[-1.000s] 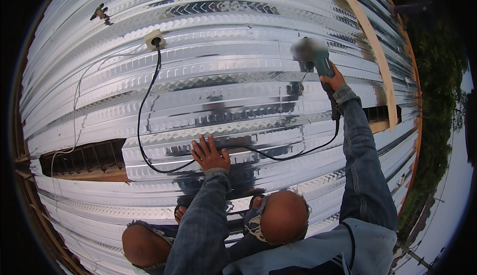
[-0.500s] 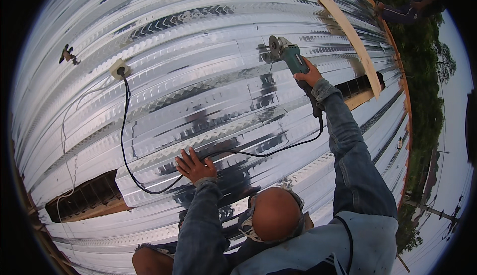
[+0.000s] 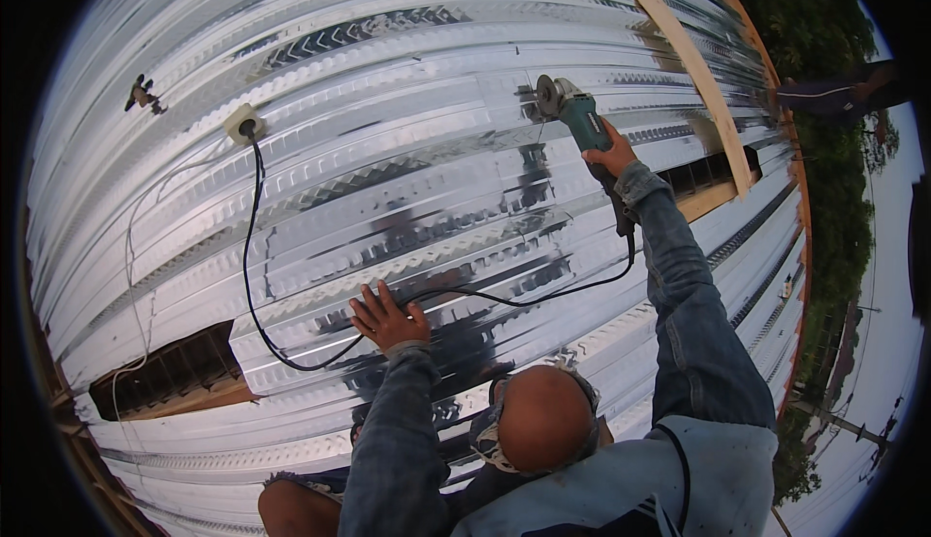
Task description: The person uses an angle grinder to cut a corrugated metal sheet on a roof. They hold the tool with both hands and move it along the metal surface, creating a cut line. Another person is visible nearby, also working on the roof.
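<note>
My right hand (image 3: 615,153) is wrapped round the body of a green angle grinder (image 3: 584,122), arm stretched far forward. The grinder's cutting disc (image 3: 550,98) stands over the shiny ribbed metal sheet (image 3: 407,183), beside a thin dark line; whether it touches the metal I cannot tell. Lower down and to the left, my left hand (image 3: 390,320) lies spread on the sheet with nothing in it. The grinder's black cord (image 3: 529,302) runs past the fingertips of that hand, then loops left and up to a pale socket box (image 3: 243,125).
A long wooden plank (image 3: 693,62) crosses the sheets at the upper right. Dark openings in the metal show at the lower left (image 3: 179,372) and right (image 3: 713,171). A small brown tool-like object (image 3: 144,95) lies far left. At the right roof edge (image 3: 797,164), another person's limb (image 3: 839,94) shows.
The whole view has shifted slightly, so the sheets and socket sit a little further right. The other person's limb stands lower and further right. My grip and the spread left hand look the same.
</note>
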`<state>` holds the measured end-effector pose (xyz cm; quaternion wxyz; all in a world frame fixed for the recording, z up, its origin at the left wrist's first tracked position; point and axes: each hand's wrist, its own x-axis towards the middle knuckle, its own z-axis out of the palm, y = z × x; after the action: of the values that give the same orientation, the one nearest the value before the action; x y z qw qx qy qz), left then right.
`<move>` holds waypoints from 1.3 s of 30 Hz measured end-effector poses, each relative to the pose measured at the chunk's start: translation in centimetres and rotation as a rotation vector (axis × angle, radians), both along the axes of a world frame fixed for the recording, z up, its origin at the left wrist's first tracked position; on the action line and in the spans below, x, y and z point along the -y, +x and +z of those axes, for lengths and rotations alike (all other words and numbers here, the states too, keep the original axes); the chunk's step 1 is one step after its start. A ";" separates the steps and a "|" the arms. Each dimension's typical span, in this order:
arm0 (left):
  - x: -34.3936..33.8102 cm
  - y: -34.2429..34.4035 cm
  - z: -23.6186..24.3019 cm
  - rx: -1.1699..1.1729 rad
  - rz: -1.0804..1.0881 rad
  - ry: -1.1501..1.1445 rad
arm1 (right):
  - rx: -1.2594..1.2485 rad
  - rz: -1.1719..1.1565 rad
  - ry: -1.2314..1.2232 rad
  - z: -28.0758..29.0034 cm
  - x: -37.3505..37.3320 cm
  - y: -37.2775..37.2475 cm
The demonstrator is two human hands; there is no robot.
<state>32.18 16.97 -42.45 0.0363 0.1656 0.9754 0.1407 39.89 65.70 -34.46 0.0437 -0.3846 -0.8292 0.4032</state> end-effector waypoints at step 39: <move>0.0 0.2 -0.3 -0.010 -0.007 0.003 | -0.053 -0.001 -0.021 0.2 0.6 1.5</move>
<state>32.42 17.01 -42.78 0.0320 0.1698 0.9748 0.1410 41.42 65.08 -34.21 0.0619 -0.3747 -0.8233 0.4218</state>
